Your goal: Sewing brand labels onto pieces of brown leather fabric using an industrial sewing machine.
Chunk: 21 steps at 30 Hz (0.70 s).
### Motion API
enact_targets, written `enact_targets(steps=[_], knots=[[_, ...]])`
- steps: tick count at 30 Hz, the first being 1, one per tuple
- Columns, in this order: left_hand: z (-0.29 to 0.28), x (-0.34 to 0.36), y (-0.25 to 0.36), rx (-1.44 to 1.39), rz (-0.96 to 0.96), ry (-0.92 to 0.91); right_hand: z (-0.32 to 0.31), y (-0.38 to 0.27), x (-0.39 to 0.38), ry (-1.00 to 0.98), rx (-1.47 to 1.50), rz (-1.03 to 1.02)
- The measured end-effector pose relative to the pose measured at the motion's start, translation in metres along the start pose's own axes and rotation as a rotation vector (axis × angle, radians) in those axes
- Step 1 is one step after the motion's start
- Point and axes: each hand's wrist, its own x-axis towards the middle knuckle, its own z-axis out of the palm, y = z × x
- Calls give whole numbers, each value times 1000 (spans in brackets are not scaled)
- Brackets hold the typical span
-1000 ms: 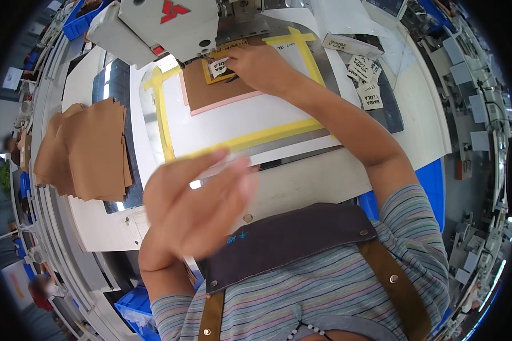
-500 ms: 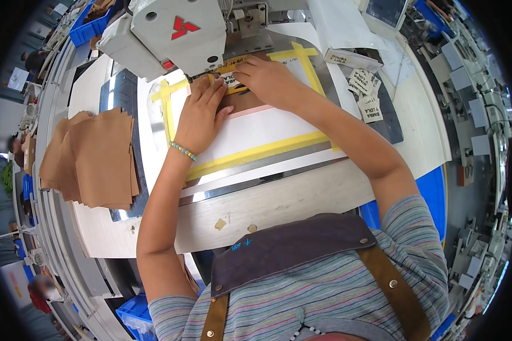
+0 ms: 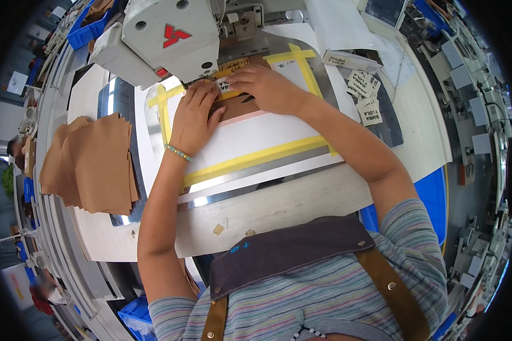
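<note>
Worktable: pale, flat, grain faintly visible (image 3: 290, 206).
Sewing machine: white, boxy metal head (image 3: 153, 42) just beyond the left fingertips.
Taped sheet: smooth white (image 3: 256, 129), bordered by matte yellow tape (image 3: 253, 163).
Panel stack: brown, flat, leather-like pieces (image 3: 101, 165), edges uneven, well left of the hands.
Brown panel: flat, pink-edged (image 3: 231, 107), on the sheet, partly under both hands.
Left hand: palm down (image 3: 194, 116), fingers nearly straight, tips pressing near the yellow frame's left side; no grasp visible.
Right hand: palm down, fingers bent (image 3: 272, 91), tips at the white label; whether they pinch it, I cannot tell.
Yellow frame: thin, stiff-looking (image 3: 231, 66), on the panel.
White label: fabric-like, dark-printed (image 3: 222, 86), within the frame, between both hands' fingertips, right hand nearer; long axis unclear, part covered.
Dark tip: narrow, pointed (image 3: 247, 99), by the right palm; kind unclear.
</note>
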Motion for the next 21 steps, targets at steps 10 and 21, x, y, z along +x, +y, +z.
enact_targets(steps=[10, 21], knots=[[-17, -22, 4, -43, -66, 80, 4, 0, 13, -15, -53, -85], [-48, -59, 3, -46, -202, -45, 4, 3, 12, -25, 3, -23]])
